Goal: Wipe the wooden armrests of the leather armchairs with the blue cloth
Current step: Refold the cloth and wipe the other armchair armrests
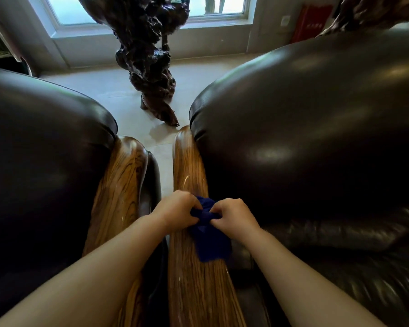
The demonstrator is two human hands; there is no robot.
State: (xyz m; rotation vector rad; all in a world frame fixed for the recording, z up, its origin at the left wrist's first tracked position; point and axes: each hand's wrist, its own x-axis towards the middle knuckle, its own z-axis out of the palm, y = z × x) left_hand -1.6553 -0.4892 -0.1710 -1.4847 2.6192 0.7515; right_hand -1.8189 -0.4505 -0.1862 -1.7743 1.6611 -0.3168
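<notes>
Leather, dark and shiny, covers two big armchairs, the left armchair (40, 161) and the right armchair (316, 138), standing side by side with a thin strip of floor between them. Behind that strip stands one dark, knobbly wooden carving (149, 55), in front of one window (137, 10).

Next come two wooden armrests. The left armrest (121, 185) has nothing on it. The right armrest (189, 166) has the one blue cloth (210, 241) lying on it, close to the person.

Two hands are on the cloth. The left hand (177, 211) has its fingers curled and pinching the bunched top of the cloth. The right hand (234, 217) pinches it from the other side, fingers closed on the folds.

I think the person is bunching the cloth up to get a good hold, so the wiping on this armrest is in hand. The next move needs the cloth pressed flat and pushed along the wood to the far end. The left armrest looks like it comes after.
</notes>
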